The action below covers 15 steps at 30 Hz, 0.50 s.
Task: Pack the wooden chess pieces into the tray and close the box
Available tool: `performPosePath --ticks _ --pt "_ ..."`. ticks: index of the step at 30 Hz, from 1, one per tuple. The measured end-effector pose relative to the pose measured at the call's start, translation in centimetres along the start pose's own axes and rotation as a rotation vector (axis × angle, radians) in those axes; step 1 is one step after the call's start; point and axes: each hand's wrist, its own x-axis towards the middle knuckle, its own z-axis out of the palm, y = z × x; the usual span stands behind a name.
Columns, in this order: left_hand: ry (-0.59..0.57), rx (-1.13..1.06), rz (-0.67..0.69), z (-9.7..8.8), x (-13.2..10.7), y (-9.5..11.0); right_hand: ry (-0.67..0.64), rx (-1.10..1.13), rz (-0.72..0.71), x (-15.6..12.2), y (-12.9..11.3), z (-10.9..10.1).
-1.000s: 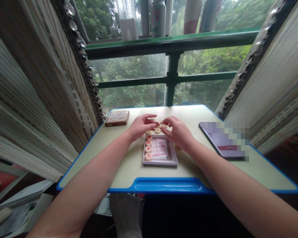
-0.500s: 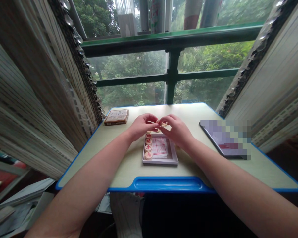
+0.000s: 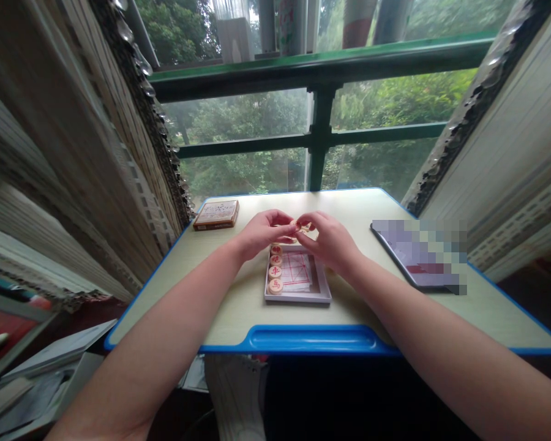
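My left hand (image 3: pixel 270 233) and my right hand (image 3: pixel 327 237) meet above the far end of a shallow white box (image 3: pixel 298 299). Between their fingertips is a round Chinese chess piece (image 3: pixel 294 225), partly covered by the fingers, with both hands closed on it. Down the box's left side stands a column of wooden pieces with red characters, the nearest being a horse piece (image 3: pixel 275 286). Beside the column lies a folded paper board (image 3: pixel 296 269) with red lines. More pieces show behind and under my fingers, too hidden to make out fully.
A small brown-edged box (image 3: pixel 216 215) lies at the table's far left. To the right rests a tablet-like device (image 3: pixel 413 257), partly blurred out. The table (image 3: pixel 202 288) has a blue rim with a front groove (image 3: pixel 314 339). Curtains flank the window behind.
Both hands stay together at the box's far end, with only slight finger movement. The whole view has shifted a little; the box and its pieces look unchanged.
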Motion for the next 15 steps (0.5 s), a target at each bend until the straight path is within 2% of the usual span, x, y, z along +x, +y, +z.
performPosePath --ticks 9,15 --pt "-0.004 0.019 -0.007 -0.12 -0.01 0.0 -0.009 0.023 -0.01 -0.01 -0.07 0.05" --pt "0.007 0.034 0.011 -0.08 0.1 0.03 0.001 0.089 0.039 0.02 -0.29 0.1"
